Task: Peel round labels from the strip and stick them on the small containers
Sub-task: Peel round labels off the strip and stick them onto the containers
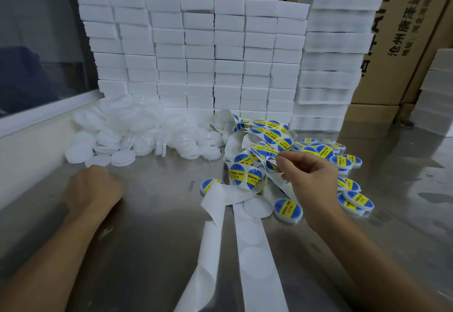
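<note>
Basically peel step: right hand (302, 176) pinched the label strip (263, 149) at a blue-yellow label (270, 158), thumb and forefinger closed on it, strip lifted off the steel table (152, 226). Left hand (94, 188) rested on the table with fingers curled under; couldn't tell if it held a container. Unlabelled white containers (137, 137) were piled by the left hand, labelled ones (348, 181) lay right of the strip, and spent backing (255, 250) trailed toward the camera. Next move likely needed the label freed cleanly, then a blank container brought under it and centred. Labels read "SOLDERING PASTE" plus Chinese text; cartons (402, 29) behind carried Chinese print, partly cut off.
</note>
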The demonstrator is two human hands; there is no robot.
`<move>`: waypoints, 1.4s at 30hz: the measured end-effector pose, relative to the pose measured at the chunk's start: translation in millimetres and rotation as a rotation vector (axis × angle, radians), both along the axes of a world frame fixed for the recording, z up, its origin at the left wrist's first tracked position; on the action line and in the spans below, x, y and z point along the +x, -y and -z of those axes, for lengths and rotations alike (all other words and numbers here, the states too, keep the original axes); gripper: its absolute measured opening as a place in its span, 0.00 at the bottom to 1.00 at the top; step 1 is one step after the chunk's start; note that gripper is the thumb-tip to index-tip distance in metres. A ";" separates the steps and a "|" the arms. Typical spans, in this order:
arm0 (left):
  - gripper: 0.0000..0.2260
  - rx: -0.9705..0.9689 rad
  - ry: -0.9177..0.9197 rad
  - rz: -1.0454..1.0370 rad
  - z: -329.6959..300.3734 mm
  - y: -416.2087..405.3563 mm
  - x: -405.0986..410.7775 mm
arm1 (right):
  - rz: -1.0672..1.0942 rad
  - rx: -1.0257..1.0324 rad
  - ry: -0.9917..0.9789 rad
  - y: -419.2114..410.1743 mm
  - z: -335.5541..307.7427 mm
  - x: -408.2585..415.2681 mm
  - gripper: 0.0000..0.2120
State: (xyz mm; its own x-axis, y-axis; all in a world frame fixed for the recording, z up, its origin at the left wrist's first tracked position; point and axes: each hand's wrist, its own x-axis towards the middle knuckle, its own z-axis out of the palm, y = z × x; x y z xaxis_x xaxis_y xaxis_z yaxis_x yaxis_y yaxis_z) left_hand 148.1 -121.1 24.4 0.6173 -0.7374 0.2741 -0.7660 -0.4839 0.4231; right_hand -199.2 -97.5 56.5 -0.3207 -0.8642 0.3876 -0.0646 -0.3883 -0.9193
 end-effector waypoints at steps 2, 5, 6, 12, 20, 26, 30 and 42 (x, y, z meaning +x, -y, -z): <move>0.05 -0.014 0.023 0.025 -0.9 -0.6 -3.3 | 0.007 -0.005 0.004 0.1 0.3 -0.1 0.05; 0.04 -0.016 0.071 0.068 -1.3 -0.9 -10.4 | 0.009 -0.005 -0.015 -0.3 0.4 0.1 0.05; 0.04 -0.008 0.091 0.092 -1.0 -1.5 -13.9 | 0.010 -0.005 -0.023 -0.6 0.5 0.3 0.06; 0.04 -0.090 0.116 0.338 0.0 1.6 -41.9 | 0.021 -0.014 -0.072 -0.7 3.9 3.8 0.08; 0.10 -0.593 -0.119 0.748 -3.5 -9.1 -97.0 | 0.010 -0.022 -0.122 -1.2 7.2 7.3 0.10; 0.12 -0.667 -0.640 0.821 -17.8 -26.7 -133.7 | -0.058 0.013 -0.104 -2.6 8.4 12.9 0.02; 0.09 -0.591 -1.065 0.833 -23.6 -33.8 -146.5 | -0.141 0.009 -0.076 -5.7 7.4 17.4 0.03; 0.04 -0.480 -1.421 0.774 -25.0 -38.0 -154.9 | -0.275 -0.018 -0.013 -13.2 10.0 31.7 0.11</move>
State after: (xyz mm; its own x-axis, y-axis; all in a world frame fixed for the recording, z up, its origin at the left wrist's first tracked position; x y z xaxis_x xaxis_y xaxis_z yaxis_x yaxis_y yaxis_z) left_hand -6.8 -83.1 49.4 0.1141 -0.9846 0.1322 0.3447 0.1640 0.9243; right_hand -167.5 -84.3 46.6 -0.0698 -0.9111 0.4063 0.0336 -0.4092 -0.9118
